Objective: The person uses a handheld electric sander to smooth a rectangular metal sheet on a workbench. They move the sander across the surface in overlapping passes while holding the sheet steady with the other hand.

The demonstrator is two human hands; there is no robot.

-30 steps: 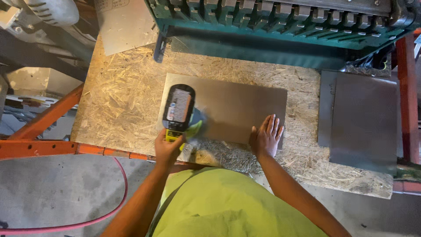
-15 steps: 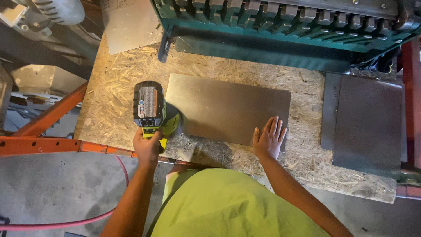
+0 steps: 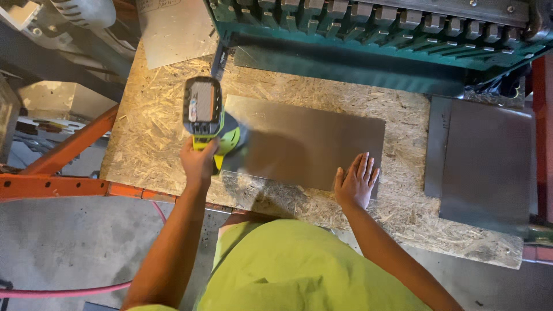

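So the left hand (image 3: pixel 199 161) is wrapped tight around the handle of a yellow-green cordless power tool (image 3: pixel 205 115) (battery pack end facing up at the camera), and the tool's working end sits right at the left edge of a flat grey metal sheet (image 3: pixel 305 141). That sheet lies on a chipboard workbench (image 3: pixel 150 144). The right hand (image 3: pixel 356 183) is open, fingers spread, pressed flat on the sheet's near right corner. Another stack of darker metal sheets (image 3: pixel 487 161) sits off to the right, and a green metalworking machine (image 3: pixel 368 34) runs along the back of the bench.
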